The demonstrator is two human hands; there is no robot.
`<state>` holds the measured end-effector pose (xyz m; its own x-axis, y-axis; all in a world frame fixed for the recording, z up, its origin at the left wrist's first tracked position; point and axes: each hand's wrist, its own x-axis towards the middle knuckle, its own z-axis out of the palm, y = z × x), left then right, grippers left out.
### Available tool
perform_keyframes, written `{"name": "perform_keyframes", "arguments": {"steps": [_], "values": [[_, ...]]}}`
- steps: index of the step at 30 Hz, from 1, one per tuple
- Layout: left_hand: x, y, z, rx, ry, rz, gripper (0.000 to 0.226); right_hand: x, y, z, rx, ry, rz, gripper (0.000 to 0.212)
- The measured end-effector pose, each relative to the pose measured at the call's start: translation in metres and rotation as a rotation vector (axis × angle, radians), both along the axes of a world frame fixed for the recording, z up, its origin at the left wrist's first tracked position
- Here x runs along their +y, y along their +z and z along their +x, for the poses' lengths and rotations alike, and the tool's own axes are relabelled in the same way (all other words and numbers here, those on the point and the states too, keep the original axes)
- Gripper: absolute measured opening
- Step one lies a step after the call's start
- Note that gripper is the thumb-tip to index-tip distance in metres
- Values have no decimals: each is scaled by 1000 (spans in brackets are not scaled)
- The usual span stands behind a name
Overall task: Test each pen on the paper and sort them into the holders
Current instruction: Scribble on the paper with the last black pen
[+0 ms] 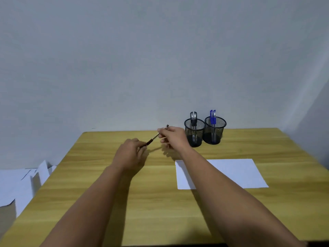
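Note:
A thin pen (153,139) with a dark grip hangs slanted above the wooden table (99,193), held at both ends. My left hand (130,155) pinches its lower end and my right hand (173,137) grips its upper end; whether a cap is on it I cannot tell. Two black mesh holders stand at the table's back. The left holder (194,133) has black-capped pens (193,118) in it, the right holder (215,131) has blue-capped pens (212,116). A white sheet of paper (236,172) lies flat on the right, partly under my right forearm.
A plain grey wall rises right behind the table. White sheets or cartons (19,184) are stacked beyond the table's left edge, lower than the top. The table's right edge runs near the paper's far corner.

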<state>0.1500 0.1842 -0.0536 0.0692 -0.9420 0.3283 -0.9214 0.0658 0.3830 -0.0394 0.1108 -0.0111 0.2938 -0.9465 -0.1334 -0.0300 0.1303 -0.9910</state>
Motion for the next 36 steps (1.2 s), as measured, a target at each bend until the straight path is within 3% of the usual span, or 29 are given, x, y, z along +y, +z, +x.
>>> {"name": "perform_keyframes", "arguments": {"steps": [3,9,12,15,18,21,24,28,32,36], "values": [[-8,20,-49,150,-118,-51,19,-1,11,-21,86,-5,-80,22],[-11,40,-131,326,-207,110,31,1,12,-68,74,-251,-71,41],[-14,46,-159,307,-230,130,28,-3,6,-81,-21,-356,23,41],[-12,45,-165,217,-255,212,33,-22,9,-117,-112,-601,110,38],[-1,24,-142,166,-171,227,34,-43,21,-173,-58,-729,80,34],[3,0,-111,-86,64,133,30,-41,20,-195,68,-631,-68,36],[-1,-15,-94,-312,186,155,32,-33,1,-199,161,-551,-157,37],[1,-30,-89,-410,229,88,27,-17,-30,-203,32,-482,-116,27],[4,-37,-99,-350,11,-162,32,-3,-60,-203,-88,-394,-104,31],[11,-41,-115,-229,-265,-150,42,-1,-61,-205,-13,-364,-196,41]]}}
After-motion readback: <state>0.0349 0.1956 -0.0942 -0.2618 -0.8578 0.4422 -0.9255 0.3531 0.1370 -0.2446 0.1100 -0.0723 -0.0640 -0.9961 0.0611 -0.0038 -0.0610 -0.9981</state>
